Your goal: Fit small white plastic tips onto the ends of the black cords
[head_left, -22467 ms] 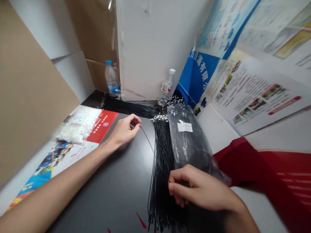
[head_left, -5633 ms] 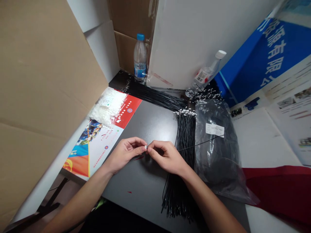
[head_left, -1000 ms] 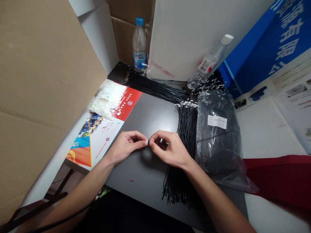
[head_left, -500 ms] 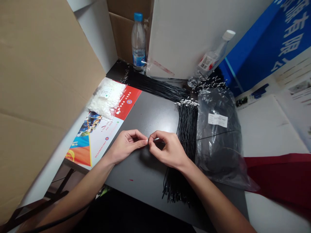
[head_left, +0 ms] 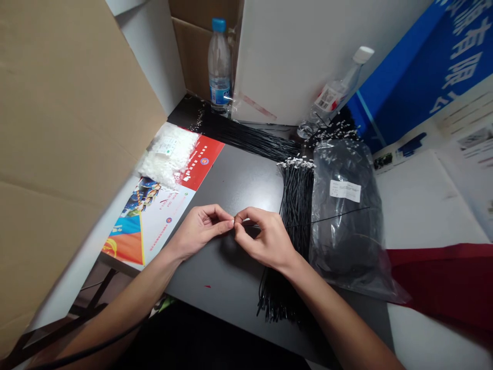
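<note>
Over the grey table, my left hand (head_left: 202, 231) and my right hand (head_left: 264, 236) meet fingertip to fingertip. Thumb and index finger of the left are pinched on a tiny white connector, mostly covered by the fingertips. The right pinches a thin black wire (head_left: 339, 216) close to that connector. From the right hand, the wire's long free part runs rightward over a bundle of black wires (head_left: 298, 200) and a clear plastic bag (head_left: 346, 246). White ends top the bundle. Whether the wire sits inside the connector is hidden by my fingers.
A bag of small white pieces (head_left: 169, 154) lies on a printed sheet (head_left: 165, 221) at left. More black wires (head_left: 250, 136) stretch along the back. Two bottles, one blue-capped (head_left: 219, 67) and one white-capped (head_left: 337, 92), stand behind. A large cardboard panel (head_left: 69, 128) borders the left.
Both hands keep nearly the same place and pinch. The free end of the black wire has shifted slightly left over the plastic bag.
</note>
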Tool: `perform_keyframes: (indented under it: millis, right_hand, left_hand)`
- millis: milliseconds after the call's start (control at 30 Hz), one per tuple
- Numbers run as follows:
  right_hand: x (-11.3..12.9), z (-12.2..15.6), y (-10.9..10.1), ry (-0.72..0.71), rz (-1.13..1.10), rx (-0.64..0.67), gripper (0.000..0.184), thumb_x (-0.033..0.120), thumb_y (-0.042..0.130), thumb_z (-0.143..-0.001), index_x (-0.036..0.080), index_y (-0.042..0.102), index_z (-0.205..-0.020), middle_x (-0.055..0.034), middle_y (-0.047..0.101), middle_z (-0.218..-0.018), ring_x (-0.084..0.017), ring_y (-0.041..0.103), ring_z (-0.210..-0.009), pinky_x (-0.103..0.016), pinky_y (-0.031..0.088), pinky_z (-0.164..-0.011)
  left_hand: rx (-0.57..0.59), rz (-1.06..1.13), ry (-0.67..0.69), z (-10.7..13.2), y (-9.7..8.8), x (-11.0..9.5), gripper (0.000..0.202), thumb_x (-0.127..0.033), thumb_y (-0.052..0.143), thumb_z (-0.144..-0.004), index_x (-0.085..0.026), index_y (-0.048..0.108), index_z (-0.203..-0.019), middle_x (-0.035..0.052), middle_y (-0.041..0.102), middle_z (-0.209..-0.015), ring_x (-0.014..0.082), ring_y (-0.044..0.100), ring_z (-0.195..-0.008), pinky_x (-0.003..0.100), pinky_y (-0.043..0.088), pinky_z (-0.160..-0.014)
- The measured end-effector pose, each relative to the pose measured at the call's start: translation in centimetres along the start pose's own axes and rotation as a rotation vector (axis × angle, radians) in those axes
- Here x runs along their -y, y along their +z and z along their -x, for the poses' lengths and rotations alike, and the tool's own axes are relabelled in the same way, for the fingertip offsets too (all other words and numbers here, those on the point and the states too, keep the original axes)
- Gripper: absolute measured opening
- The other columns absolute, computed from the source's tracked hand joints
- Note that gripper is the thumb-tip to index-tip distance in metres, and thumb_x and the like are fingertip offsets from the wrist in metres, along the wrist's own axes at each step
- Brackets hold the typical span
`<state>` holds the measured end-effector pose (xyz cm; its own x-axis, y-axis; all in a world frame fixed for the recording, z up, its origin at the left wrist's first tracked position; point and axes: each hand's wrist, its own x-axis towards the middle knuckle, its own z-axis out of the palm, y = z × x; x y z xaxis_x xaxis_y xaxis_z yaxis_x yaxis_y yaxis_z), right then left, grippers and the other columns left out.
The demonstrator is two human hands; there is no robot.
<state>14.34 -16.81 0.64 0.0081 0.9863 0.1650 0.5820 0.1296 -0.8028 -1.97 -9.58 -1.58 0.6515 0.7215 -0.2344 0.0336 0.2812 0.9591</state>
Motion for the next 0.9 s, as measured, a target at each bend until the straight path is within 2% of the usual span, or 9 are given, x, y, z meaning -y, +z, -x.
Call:
perform_keyframes:
  millis: [100,167,267,367,433,500,700,800,900]
  right_hand:
    - [0.6,0.3,-1.5,0.054,0.097,0.104,0.007,0.021,0.056,-0.087,0.018,0.062,-0.088,0.0024,0.066,-0.071,-0.01,0.058,-0.06,-0.021,0.041,-0.058]
    - [1.5,1.0,-3.1,0.115,0.175,0.157,0.016,0.025,0.054,-0.091,0.018,0.059,-0.105,0.0045,0.063,-0.067,-0.009,0.053,-0.054,-0.021,0.036,-0.053]
    - [3.6,2.9,-5.5,0.179,0.195,0.144,0.024,0.022,0.049,-0.095,0.02,0.054,-0.119,0.0062,0.06,-0.066,-0.009,0.05,-0.051,-0.021,0.033,-0.05]
    - [5.4,4.8,-7.0,0.214,0.098,0.128,0.022,0.02,0.048,-0.096,0.023,0.055,-0.117,0.0063,0.06,-0.069,-0.008,0.052,-0.054,-0.02,0.035,-0.051]
    - [5.7,5.7,-7.3,0.236,0.043,0.157,0.016,0.019,0.048,-0.096,0.023,0.06,-0.107,0.0063,0.06,-0.068,-0.008,0.053,-0.055,-0.019,0.036,-0.051]
    - [5.2,6.3,-7.2,0.261,0.03,0.176,0.014,0.018,0.049,-0.094,0.022,0.062,-0.097,0.0063,0.06,-0.068,-0.008,0.053,-0.056,-0.019,0.036,-0.052]
    - [1.6,6.1,-7.0,0.302,0.226,0.03,0.014,0.018,0.048,-0.093,0.022,0.062,-0.096,0.0033,0.066,-0.075,-0.01,0.059,-0.061,-0.021,0.038,-0.058]
    - [0.0,5.8,-7.0,0.323,0.404,-0.047,0.014,0.02,0.048,-0.094,0.021,0.061,-0.099,0.0006,0.07,-0.079,-0.013,0.063,-0.063,-0.024,0.036,-0.058]
    - [-1.2,5.9,-7.1,0.351,0.55,-0.105,0.016,0.025,0.047,-0.097,0.02,0.061,-0.103,-0.0017,0.072,-0.079,-0.017,0.065,-0.064,-0.026,0.032,-0.055]
  left_hand:
    - [-0.001,-0.085,0.031,0.1,0.1,-0.3,0.016,-0.032,0.071,-0.079,-0.017,0.067,-0.082,0.001,0.067,-0.078,0.0135,0.061,-0.073,0.026,0.05,-0.068]
    - [-0.058,-0.225,0.093,0.0,0.0,-1.0,0.016,-0.032,0.067,-0.081,-0.018,0.066,-0.088,0.0017,0.067,-0.082,0.0151,0.063,-0.076,0.028,0.051,-0.071]
    - [-0.222,-0.613,0.294,-0.9,-0.3,-3.1,0.016,-0.029,0.061,-0.085,-0.02,0.068,-0.095,0.0028,0.067,-0.085,0.0173,0.062,-0.08,0.031,0.05,-0.073]
    - [-0.311,-0.98,0.564,-3.1,-0.1,-5.7,0.015,-0.022,0.055,-0.087,-0.019,0.069,-0.09,0.0035,0.068,-0.083,0.0194,0.059,-0.082,0.034,0.048,-0.079]
    - [-0.282,-1.074,0.652,-5.2,0.8,-7.1,0.016,-0.019,0.053,-0.087,-0.018,0.069,-0.09,0.0039,0.069,-0.083,0.0198,0.059,-0.082,0.034,0.047,-0.08]
    - [-0.202,-1.097,0.691,-7.8,2.3,-7.7,0.017,-0.018,0.052,-0.087,-0.018,0.069,-0.09,0.0045,0.07,-0.085,0.0207,0.059,-0.084,0.035,0.048,-0.081]
    - [0.109,-1.185,0.717,-15.7,8.0,-6.8,0.023,-0.014,0.049,-0.088,-0.018,0.071,-0.095,0.0069,0.071,-0.097,0.0237,0.059,-0.094,0.039,0.048,-0.089]
    - [0.147,-1.238,0.72,-18.5,10.2,-5.9,0.026,-0.015,0.047,-0.091,-0.019,0.072,-0.097,0.0084,0.07,-0.098,0.0252,0.058,-0.095,0.04,0.05,-0.087]
    - [0.149,-1.249,0.741,-20.2,11.1,-4.7,0.026,-0.019,0.049,-0.092,-0.02,0.072,-0.103,0.0099,0.065,-0.105,0.0268,0.056,-0.099,0.041,0.051,-0.085]
